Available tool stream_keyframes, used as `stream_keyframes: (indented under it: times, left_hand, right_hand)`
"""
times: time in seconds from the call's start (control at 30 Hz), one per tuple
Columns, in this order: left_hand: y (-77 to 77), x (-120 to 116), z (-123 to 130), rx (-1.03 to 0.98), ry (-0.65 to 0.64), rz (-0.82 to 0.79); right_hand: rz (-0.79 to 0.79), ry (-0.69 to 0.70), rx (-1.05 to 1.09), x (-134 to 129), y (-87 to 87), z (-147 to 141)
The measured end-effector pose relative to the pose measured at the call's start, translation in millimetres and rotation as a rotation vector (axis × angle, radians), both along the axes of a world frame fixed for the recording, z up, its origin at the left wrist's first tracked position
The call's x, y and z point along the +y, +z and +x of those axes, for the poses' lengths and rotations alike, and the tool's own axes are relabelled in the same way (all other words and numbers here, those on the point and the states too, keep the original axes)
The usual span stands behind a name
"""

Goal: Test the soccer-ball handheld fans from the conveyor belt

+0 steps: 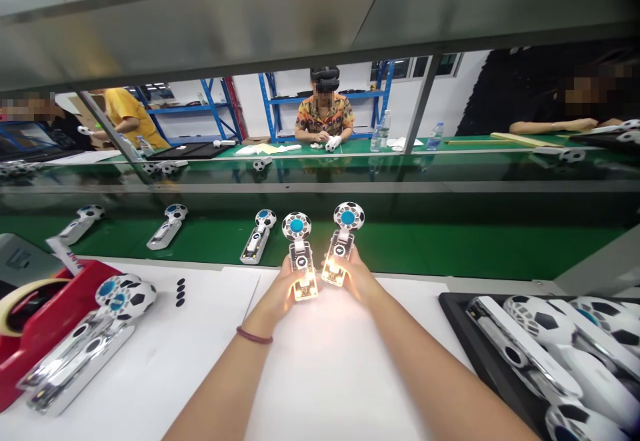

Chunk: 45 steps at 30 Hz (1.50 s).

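Note:
Each hand holds a white device with a football-patterned round head and a blue disc at its centre. My left hand [283, 291] is closed round the left device [301, 261], my right hand [357, 275] round the right device [340, 249]. Both devices stand upright side by side, a small gap between them, their lower ends glowing with warm yellow light. Beyond the white work surface [320, 387], a similar device [257, 241] lies on the green belt [415, 241], just left of my left hand. The fingers behind the devices are mostly hidden.
Two more devices lie farther left on the belt. At the left are a red tape dispenser [65, 314], a pair of devices [90, 341] and several black discs [181, 292]. A black tray [457, 321] of devices sits right. A metal shelf [300, 21] hangs overhead; people sit opposite.

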<state>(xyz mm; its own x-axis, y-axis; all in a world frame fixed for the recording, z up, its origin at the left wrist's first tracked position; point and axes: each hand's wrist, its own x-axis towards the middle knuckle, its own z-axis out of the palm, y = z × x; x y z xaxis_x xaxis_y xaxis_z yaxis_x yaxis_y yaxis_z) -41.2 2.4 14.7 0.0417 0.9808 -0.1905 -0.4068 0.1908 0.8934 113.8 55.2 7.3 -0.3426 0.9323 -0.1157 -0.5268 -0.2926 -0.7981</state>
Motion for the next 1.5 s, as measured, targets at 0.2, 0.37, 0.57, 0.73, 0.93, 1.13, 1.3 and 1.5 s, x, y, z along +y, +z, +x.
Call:
stream_keyframes:
  times: [0.2, 0.37, 0.57, 0.73, 0.93, 1.13, 1.3, 1.5]
  left_hand:
    - [0.1, 0.9, 0.0, -0.014, 0.016, -0.037]
    - [0.7, 0.3, -2.5, -0.054, -0.005, -0.049]
    - [-1.8, 0.6, -4.4, -0.051, -0.028, -0.032]
    - [-4.9, 1.9, -6.5, -0.071, -0.04, -0.028]
    - [-4.5, 2.2, -8.5, -0.074, -0.052, -0.05]
    - [-7.2, 3.2, -7.4, -0.086, -0.033, -0.03]
    - [-12.0, 4.6, -8.5, -0.095, -0.069, 0.003]
    - [-14.5, 5.0, -9.1, -0.072, -0.081, 0.022]
  right_hand:
    - [-0.006, 0.013, -0.016, 1.9, -2.5, -0.2]
    - [-0.001, 0.011, -0.025, 0.6, -0.9, 0.8]
    - [-0.012, 0.015, -0.018, 1.0, -2.1, 1.9]
    - [-0.009, -0.011, -0.033, 0.5, -1.2, 1.4]
    - [-0.011, -0.007, -0.035, 0.9, -1.5, 1.0]
    - [0.01, 0.019, -0.017, 1.2, -4.2, 2.8]
    - [0.04, 0.041, -0.045, 3.3, -8.5, 1.6]
    - [0.039, 0.062, -0.062, 6.2, -9.9, 1.7]
